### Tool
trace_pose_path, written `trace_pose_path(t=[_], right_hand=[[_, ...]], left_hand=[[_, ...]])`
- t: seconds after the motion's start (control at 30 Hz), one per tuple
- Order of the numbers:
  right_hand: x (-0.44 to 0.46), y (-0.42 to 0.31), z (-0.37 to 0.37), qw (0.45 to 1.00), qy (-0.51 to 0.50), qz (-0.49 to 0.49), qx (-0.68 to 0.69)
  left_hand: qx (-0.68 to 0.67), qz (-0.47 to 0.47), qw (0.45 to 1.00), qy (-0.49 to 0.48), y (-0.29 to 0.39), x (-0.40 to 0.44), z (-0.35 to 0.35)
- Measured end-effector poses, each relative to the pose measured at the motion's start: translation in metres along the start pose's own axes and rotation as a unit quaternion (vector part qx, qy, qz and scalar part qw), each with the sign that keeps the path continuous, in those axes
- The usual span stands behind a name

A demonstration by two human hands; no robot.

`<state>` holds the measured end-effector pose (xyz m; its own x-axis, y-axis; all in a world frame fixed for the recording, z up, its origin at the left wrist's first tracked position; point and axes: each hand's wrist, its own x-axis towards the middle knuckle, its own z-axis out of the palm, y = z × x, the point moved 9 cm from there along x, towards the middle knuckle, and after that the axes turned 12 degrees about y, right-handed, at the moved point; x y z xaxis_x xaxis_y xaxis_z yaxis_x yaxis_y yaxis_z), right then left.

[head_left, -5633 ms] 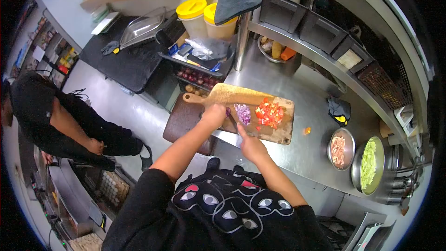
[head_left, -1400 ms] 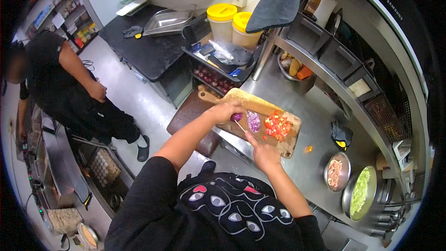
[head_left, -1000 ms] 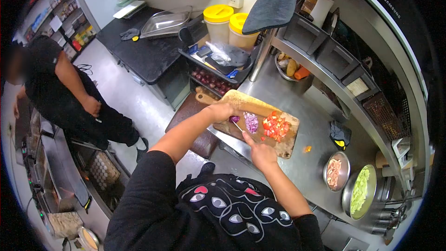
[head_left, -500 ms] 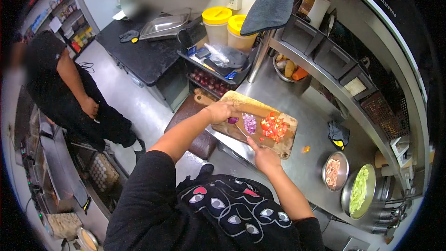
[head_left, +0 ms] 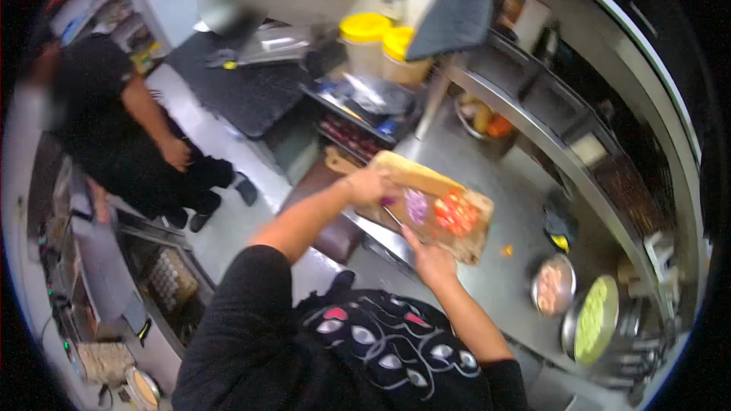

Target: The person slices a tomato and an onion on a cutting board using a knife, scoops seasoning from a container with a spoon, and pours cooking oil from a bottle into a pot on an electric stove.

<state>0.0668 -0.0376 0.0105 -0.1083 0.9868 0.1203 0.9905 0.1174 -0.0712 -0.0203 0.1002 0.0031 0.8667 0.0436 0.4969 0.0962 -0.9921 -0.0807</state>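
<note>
A wooden cutting board (head_left: 415, 171) lies at the edge of the steel counter. My left hand (head_left: 371, 185) is closed over a piece of red onion (head_left: 389, 201) near the board's left end, its fingertips partly hidden. In my right hand (head_left: 435, 263) is a knife (head_left: 394, 216), gripped by the handle, its blade reaching toward the onion piece. Chopped red onion (head_left: 416, 206) forms a small pile beside my left hand. Diced tomato (head_left: 457, 213) is heaped farther right on the board.
To the right stand a bowl of pinkish pieces (head_left: 553, 284) and a bowl of chopped greens (head_left: 596, 320). A dark glove (head_left: 560, 227) lies on the counter. A bowl of vegetables (head_left: 481, 118) sits under the shelf. At left stands another person (head_left: 114, 118).
The view has shifted and blurred slightly, so most things appear a little to the right and lower. Both hands keep their holds on the onion piece and knife.
</note>
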Motion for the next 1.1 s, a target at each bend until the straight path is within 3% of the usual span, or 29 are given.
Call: trace_pose_path(t=[0.03, 0.07, 0.13, 0.17, 0.2, 0.27, 0.37, 1.1], right_hand=[[0.001, -0.001, 0.002, 0.998, 0.053, -0.026, -0.008], [0.003, -0.005, -0.005, 0.994, -0.107, 0.025, 0.007], [0.003, 0.001, 0.011, 0.998, -0.045, -0.004, 0.035], [0.006, -0.003, 0.001, 0.996, -0.081, 0.02, 0.013], [0.009, -0.003, 0.005, 0.999, -0.042, -0.006, -0.032], [0.015, -0.01, 0.0, 0.998, -0.054, -0.019, -0.023], [0.015, -0.005, 0.008, 0.998, -0.016, -0.036, -0.049], [0.015, 0.001, 0.019, 0.998, -0.024, -0.038, -0.032]], left_hand=[[-0.095, -0.059, 0.986, -0.12, -0.002, 0.004, 0.011], [-0.109, -0.106, 0.988, 0.006, -0.006, -0.001, 0.002], [-0.099, -0.063, 0.993, -0.033, -0.002, -0.002, 0.012], [-0.053, -0.066, 0.995, -0.051, -0.005, -0.007, 0.021], [-0.033, -0.099, 0.989, -0.1, -0.01, -0.011, 0.028], [0.056, 0.011, 0.997, 0.042, 0.002, -0.008, 0.005], [0.031, -0.038, 0.997, -0.053, -0.003, -0.009, 0.018], [0.048, -0.002, 0.998, -0.038, 0.005, -0.009, 0.015]])
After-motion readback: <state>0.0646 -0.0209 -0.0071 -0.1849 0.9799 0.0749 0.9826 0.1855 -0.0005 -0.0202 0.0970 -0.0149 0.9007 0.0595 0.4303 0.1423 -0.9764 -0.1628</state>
